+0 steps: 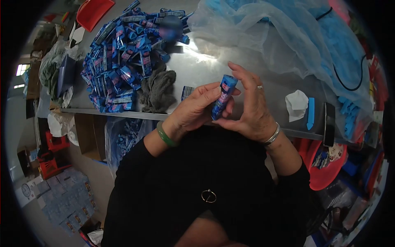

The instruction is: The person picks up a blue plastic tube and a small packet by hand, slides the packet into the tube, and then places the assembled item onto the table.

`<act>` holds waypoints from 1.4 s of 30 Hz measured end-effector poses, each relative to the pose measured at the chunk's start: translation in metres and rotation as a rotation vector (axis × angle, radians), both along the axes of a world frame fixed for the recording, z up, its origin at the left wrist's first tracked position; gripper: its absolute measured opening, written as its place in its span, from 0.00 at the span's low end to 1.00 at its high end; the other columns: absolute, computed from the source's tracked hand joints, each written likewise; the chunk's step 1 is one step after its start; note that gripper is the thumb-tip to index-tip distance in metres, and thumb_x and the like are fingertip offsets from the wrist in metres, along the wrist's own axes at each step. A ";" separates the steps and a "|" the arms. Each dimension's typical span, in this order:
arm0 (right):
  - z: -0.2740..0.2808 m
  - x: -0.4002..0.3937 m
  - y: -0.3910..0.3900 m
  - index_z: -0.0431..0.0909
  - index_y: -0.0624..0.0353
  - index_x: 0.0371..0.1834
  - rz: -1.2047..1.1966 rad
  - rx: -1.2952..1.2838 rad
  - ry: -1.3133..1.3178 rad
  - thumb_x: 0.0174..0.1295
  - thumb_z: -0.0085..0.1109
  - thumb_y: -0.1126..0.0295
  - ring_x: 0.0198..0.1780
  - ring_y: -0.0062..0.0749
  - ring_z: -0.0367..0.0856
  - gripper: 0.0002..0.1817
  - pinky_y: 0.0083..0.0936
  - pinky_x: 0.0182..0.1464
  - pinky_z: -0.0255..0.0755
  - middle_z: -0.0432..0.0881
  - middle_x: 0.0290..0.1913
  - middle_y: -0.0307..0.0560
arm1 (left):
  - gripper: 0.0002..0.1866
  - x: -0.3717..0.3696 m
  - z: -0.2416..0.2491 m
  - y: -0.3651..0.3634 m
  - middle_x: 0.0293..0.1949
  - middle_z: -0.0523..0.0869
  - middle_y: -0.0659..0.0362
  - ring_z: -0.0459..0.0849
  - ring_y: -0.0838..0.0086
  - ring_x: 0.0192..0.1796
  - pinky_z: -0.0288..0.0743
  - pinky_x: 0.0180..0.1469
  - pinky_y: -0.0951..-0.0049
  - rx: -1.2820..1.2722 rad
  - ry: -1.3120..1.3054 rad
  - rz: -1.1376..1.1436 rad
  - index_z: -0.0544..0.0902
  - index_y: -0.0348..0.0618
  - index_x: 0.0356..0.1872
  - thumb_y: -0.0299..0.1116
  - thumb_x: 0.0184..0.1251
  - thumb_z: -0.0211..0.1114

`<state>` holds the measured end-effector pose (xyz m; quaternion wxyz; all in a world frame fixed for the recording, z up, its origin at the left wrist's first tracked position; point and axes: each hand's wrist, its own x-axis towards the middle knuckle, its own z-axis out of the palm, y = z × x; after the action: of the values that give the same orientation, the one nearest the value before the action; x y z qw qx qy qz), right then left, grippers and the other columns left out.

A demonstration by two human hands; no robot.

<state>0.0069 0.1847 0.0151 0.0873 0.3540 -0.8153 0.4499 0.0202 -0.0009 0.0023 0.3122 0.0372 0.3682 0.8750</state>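
Observation:
Upright in front of my chest is a small blue wrapped packet [224,96] with pink and white print, pinched between the thumb and fingers of my left hand [198,103]. My right hand [251,109] is beside it, fingers stretched and spread apart, its thumb at the packet's lower end and a fingertip just past the top. Behind my left hand a packet with a barcode [187,92] lies on the metal table [197,72]. Left of that is a crumpled grey glove [158,90], against a large heap of blue packets [119,61].
Clear plastic sheeting [284,37] covers blue pieces at the back right. A crumpled white tissue [296,106], a flat blue stick [310,114] and a dark phone-like object [328,123] lie near the right front edge. A red scoop-like tray [94,13] sits back left.

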 end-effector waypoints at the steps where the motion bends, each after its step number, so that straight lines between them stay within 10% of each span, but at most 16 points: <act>1: 0.001 -0.001 0.001 0.58 0.56 0.66 -0.012 -0.008 -0.001 0.35 0.80 0.66 0.69 0.51 0.64 0.51 0.41 0.70 0.54 0.63 0.70 0.57 | 0.23 0.000 0.000 -0.001 0.34 0.83 0.59 0.82 0.79 0.37 0.77 0.38 0.82 0.000 0.001 0.002 0.77 0.35 0.57 0.46 0.74 0.58; 20: 0.002 -0.013 -0.021 0.58 0.60 0.65 0.062 -0.005 -0.054 0.33 0.81 0.69 0.64 0.54 0.68 0.53 0.41 0.64 0.65 0.65 0.67 0.61 | 0.15 -0.006 -0.007 -0.014 0.32 0.82 0.64 0.79 0.82 0.34 0.73 0.36 0.83 0.133 -0.081 0.042 0.79 0.41 0.50 0.41 0.74 0.59; 24: 0.000 -0.024 -0.012 0.54 0.60 0.71 0.042 -0.065 -0.180 0.36 0.80 0.69 0.67 0.51 0.66 0.56 0.41 0.68 0.61 0.63 0.69 0.59 | 0.12 -0.034 0.034 -0.062 0.32 0.80 0.69 0.76 0.88 0.34 0.71 0.36 0.86 -0.486 0.289 0.306 0.80 0.44 0.51 0.38 0.74 0.59; 27: 0.001 -0.047 0.019 0.59 0.61 0.70 -0.145 0.170 -0.103 0.46 0.75 0.69 0.67 0.50 0.67 0.47 0.41 0.67 0.62 0.64 0.69 0.57 | 0.12 -0.067 0.062 -0.135 0.37 0.84 0.66 0.79 0.85 0.37 0.73 0.38 0.84 -1.076 0.881 0.767 0.81 0.41 0.50 0.36 0.72 0.62; 29: -0.010 -0.070 0.044 0.65 0.62 0.66 -0.290 0.288 -0.078 0.59 0.64 0.67 0.65 0.51 0.70 0.32 0.39 0.66 0.65 0.71 0.64 0.59 | 0.14 -0.095 0.069 -0.204 0.36 0.85 0.64 0.80 0.83 0.36 0.72 0.39 0.83 -1.319 0.835 1.014 0.81 0.37 0.50 0.35 0.71 0.64; 33: -0.028 -0.126 0.100 0.66 0.63 0.65 -0.361 0.501 -0.041 0.67 0.54 0.64 0.62 0.56 0.73 0.26 0.39 0.64 0.66 0.76 0.58 0.63 | 0.19 -0.116 0.079 -0.312 0.36 0.85 0.57 0.82 0.73 0.37 0.75 0.43 0.74 -1.941 0.712 1.012 0.81 0.41 0.55 0.41 0.69 0.64; 35: -0.046 -0.153 0.118 0.69 0.63 0.63 -0.483 0.647 0.234 0.69 0.50 0.61 0.57 0.60 0.75 0.23 0.43 0.60 0.68 0.78 0.55 0.65 | 0.21 -0.115 0.076 -0.327 0.41 0.85 0.52 0.83 0.63 0.44 0.75 0.48 0.66 -2.531 1.146 0.945 0.81 0.43 0.56 0.44 0.67 0.64; 37: -0.027 -0.170 0.112 0.69 0.65 0.62 -0.572 0.653 0.113 0.69 0.49 0.60 0.55 0.61 0.76 0.24 0.45 0.59 0.69 0.78 0.53 0.66 | 0.18 -0.099 0.089 -0.261 0.47 0.83 0.50 0.81 0.57 0.49 0.74 0.52 0.63 -2.527 1.257 0.993 0.82 0.42 0.52 0.39 0.64 0.67; 42: -0.002 -0.218 0.114 0.71 0.58 0.61 -0.710 0.729 -0.113 0.71 0.46 0.56 0.52 0.64 0.77 0.23 0.50 0.55 0.70 0.79 0.54 0.64 | 0.14 -0.044 0.051 -0.116 0.44 0.81 0.52 0.81 0.58 0.47 0.74 0.50 0.64 -1.512 1.235 0.498 0.82 0.41 0.42 0.30 0.56 0.72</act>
<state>-0.2115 0.2990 0.0129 0.0613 0.0376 -0.9927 0.0974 -0.0236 -0.1167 0.0533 -0.1834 0.1984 0.9213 0.2795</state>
